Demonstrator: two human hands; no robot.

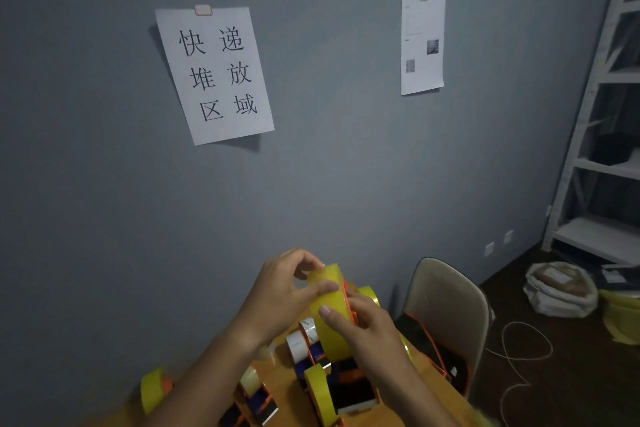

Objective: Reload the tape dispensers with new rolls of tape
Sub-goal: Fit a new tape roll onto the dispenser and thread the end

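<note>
Seen from the head camera, looking down at a wooden table (277, 388) set against a grey wall (104, 184).

Held up over the table: a big yellow tape roll (329, 315), sitting on an orange dispenser (348, 302). Gripped by both hands. Left hand (280, 298) curled round the top of the roll, thumb laid across the yellow face, fingertips bent over the far edge. Right hand (363, 329) wrapped round the right side, thumb pressed on the yellow face, fingers curled behind the orange part. Could not tell just how the roll sat on the dispenser, since fingers hid that spot.

Lying on the table below the hands: a second dispenser (346, 388) with a thin yellow roll (318, 392) standing on edge at its front. Just behind it, two white rolls (303, 338) side by side. Near the bottom edge, another dispenser (256, 402) with a pale roll, partly hidden by the left arm. At the far left of the table, one more yellow roll (152, 390) with an orange piece beside it. Behind the held roll, another yellow roll (369, 295) peeking out.

Beside the table on the right: a beige chair (450, 308). On the dark floor: a white cord (519, 357) in loops and a white sack (557, 291). Far right: white shelves (595, 163). Pinned to the wall: a paper sign (214, 74) with big black letters and a smaller sheet (422, 45).
</note>
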